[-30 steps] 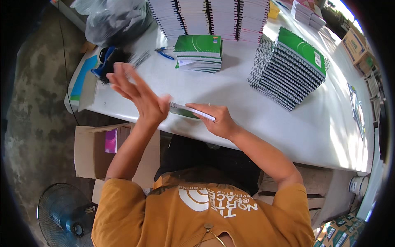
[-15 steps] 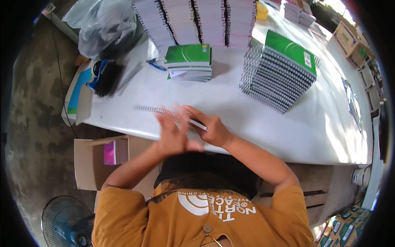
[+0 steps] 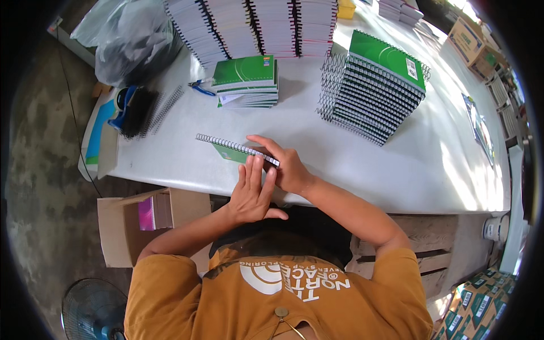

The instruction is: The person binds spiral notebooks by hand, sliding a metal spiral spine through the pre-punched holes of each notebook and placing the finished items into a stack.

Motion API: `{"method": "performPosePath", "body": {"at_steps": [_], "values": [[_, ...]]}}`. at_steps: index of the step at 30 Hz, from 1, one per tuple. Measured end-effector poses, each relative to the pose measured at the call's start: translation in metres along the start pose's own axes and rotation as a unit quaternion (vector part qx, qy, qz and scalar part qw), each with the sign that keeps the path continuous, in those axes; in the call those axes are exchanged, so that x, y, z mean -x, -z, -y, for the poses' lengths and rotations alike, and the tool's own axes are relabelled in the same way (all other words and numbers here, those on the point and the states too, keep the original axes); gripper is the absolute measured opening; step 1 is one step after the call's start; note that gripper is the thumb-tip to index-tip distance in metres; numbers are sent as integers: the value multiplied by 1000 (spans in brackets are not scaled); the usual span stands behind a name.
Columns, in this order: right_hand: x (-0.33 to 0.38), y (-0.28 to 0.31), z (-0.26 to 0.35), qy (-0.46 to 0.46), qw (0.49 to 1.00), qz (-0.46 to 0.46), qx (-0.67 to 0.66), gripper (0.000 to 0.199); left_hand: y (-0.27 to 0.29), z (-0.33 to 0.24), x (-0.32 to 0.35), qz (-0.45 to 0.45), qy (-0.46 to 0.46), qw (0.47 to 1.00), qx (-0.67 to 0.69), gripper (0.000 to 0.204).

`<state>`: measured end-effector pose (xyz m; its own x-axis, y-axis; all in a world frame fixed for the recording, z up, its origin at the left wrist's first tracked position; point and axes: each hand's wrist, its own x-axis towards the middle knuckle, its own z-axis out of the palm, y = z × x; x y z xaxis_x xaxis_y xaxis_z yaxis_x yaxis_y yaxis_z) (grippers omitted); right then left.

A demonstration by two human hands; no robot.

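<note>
A small green notebook [image 3: 226, 153] stands on its edge at the table's front, its spine turned up. A wire spiral coil [image 3: 212, 139] runs along that spine and sticks out past its left end. My right hand [image 3: 290, 171] is closed round the notebook's right end. Against the spine lie the stretched fingers of my left hand [image 3: 250, 196], flat and a little apart, the thumb spread out. A short stack of green-covered books [image 3: 243, 72] sits beyond my hands. To the right rises a tall stack of green spiral notebooks [image 3: 385, 56].
Blue-handled pliers [image 3: 200, 87] lie left of the short stack, near loose spiral coils [image 3: 165, 109] and a blue tape dispenser [image 3: 119, 112]. Tall rows of bound books [image 3: 272, 28] and a plastic bag [image 3: 133, 45] stand behind. A cardboard box [image 3: 116, 232] is below the table's left.
The coil now lies along the notebook's spine, with less of it sticking out to the left. My left hand, blurred before, is now still against the spine. The view has shifted slightly.
</note>
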<state>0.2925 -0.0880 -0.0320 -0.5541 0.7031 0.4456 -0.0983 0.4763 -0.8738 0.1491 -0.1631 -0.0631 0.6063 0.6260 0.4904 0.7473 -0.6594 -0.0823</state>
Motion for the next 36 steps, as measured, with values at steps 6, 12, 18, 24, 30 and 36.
{"method": "performPosePath", "body": {"at_steps": [6, 12, 18, 24, 30, 36], "values": [[4, -3, -11, 7, 999, 19, 24, 55, 23, 29, -53, -97, 146, 983, -58, 104], [-5, 2, -8, -6, 1000, -28, -2, 55, 54, 24, -56, 4, 136, 988, 76, 43], [-4, 6, -10, -61, 998, -2, -4, 57, 75, 34, -83, 47, 100, 987, 118, 22], [-7, 4, -4, -83, 996, 8, -45, 54, 93, 40, -103, 68, 60, 994, 66, 13], [-5, 60, 70, 71, 985, -129, 85, 61, 128, 20, -167, -32, -11, 994, 103, 20], [-32, 197, 140, 271, 853, -299, 332, 19, 124, 48, -266, -285, -10, 954, 93, 23]]}}
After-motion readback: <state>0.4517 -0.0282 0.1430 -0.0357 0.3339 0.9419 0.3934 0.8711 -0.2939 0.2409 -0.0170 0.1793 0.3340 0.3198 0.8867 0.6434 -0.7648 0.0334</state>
